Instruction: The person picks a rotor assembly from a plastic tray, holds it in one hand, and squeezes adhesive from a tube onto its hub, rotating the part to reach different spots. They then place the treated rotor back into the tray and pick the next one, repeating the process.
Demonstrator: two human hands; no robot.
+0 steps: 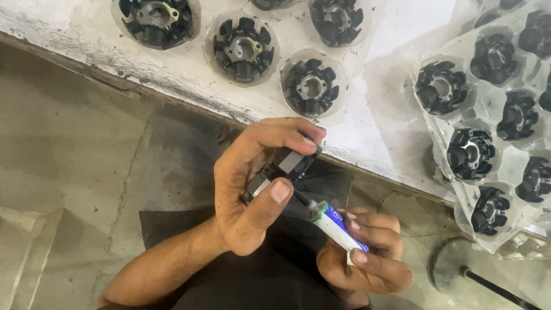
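A: Nearest the cam, what's the right hand (367,252) doing?

B: Fingers curled tight round a small tube (338,228), white and blue w/ a green collar. Its dark nozzle (304,201) points up and to the left.

A: And the left hand (252,183)?

B: Just above and left of the right. It pinches a small black part (290,163) w/ grey metal faces, thumb underneath, fingertips over the top. Clamped, not loose.

A: How does the tube lie vs the part?

B: Long axis runs diagonal, lower right to upper left, straight at the part. Nozzle tip sits just under the part, right beside the left thumb. Touching or a hair apart, can't tell. Both hands hang over the lap, short of the bench edge; the left is the nearer one to the bench.

A: Farther out?

B: White, scuffed bench (189,80) runs across the top. On it, round black stator-like pieces w/ metal hubs (243,49) sit in clear cups. At right a clear blister tray (459,120) holds more of the same, one per pocket. Grey concrete floor (69,149) at left, a dark round base w/ a rod (459,270) at lower right.
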